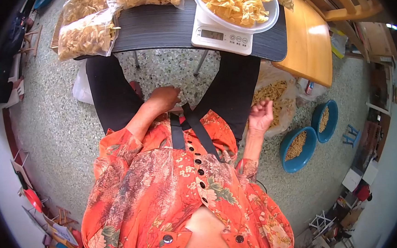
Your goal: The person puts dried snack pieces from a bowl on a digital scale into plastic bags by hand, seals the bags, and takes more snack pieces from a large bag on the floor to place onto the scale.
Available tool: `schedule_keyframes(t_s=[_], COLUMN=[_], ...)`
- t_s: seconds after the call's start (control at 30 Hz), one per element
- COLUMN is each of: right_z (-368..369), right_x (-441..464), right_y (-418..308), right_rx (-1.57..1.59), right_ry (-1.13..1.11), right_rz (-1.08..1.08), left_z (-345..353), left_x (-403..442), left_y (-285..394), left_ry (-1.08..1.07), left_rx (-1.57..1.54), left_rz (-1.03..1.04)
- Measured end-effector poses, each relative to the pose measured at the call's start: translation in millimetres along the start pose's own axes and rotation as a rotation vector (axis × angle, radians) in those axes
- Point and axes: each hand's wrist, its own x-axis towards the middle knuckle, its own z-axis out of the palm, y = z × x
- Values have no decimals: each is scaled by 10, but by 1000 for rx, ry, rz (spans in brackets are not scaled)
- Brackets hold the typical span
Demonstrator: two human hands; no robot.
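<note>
My left hand [163,99] hangs over my lap between my knees, back of the hand up, its fingers loosely bent and slightly apart. Nothing shows in it. On the other side, my right hand [261,116] is raised beside my right thigh with its fingers curled in; whether something small is between them is hidden. Near it, low down, lies a clear plastic bag [287,113] with yellowish dried strips [273,91]. On the dark table ahead, a white digital scale [222,35] carries a clear round bowl [272,21] of yellow dried flakes [238,2].
Filled clear bags [86,35] line the dark table's [152,28] far left. A wooden bench [310,47] adjoins its right end. Two blue basins [304,155] holding small dried pieces and a small blue stool [351,135] stand on the speckled floor [55,115].
</note>
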Motion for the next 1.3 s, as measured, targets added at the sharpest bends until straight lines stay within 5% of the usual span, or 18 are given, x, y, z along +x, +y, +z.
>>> schedule_keyframes(t_s=[0.23, 0.33, 0.47, 0.57, 1.0, 1.3], right_z=[777, 932, 901, 852, 942, 996], right_x=[-182, -188, -110, -5, 26, 74], right_y=[-120, 130, 434, 462, 473, 493], right_rx=[141, 136, 103, 144, 118, 45], right_ry=[-623, -664, -689, -656, -660, -661], right_rz=[243, 387, 502, 560, 576, 547], left_z=[-241, -328, -620, -499, -417, -445], left_x=[-308, -548, -1009, -1224, -1211, -1131], left_y=[-10, -102, -116, -225, -280, -209], left_ry=[65, 340, 133, 190, 152, 218], left_rx=[21, -384, -1250, -1718, -2080, -1988], left_rz=[-27, 119, 62, 436, 1099, 972])
